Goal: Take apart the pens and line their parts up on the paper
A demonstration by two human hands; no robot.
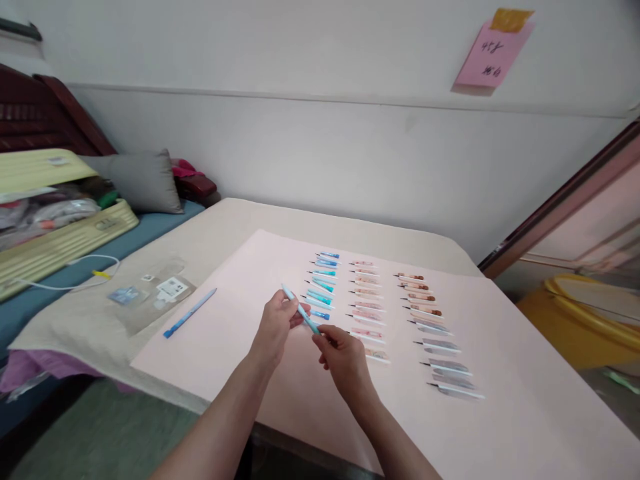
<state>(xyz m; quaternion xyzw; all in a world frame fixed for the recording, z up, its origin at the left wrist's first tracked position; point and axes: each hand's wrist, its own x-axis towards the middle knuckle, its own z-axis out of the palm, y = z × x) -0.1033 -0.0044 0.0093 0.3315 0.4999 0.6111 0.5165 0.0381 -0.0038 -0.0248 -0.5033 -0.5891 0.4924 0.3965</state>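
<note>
A light blue pen is held slantwise between both hands above the pink sheet. My left hand grips its upper part between thumb and fingers. At the lower, darker blue-green end, my right hand pinches it with thumb and fingertips. Just beyond the hands lies a column of blue pen barrels with thin dark-tipped refills beside them. Pink-patterned barrels form a second column, and brown-ended barrels and grey barrels make up a third. A single blue pen rests apart on the left.
A pale pink sheet covers much of the cream-clothed table. Left of it lie clear plastic packets with labels. Farther left are a bed with a grey pillow and a yellow container. A yellow tub stands right.
</note>
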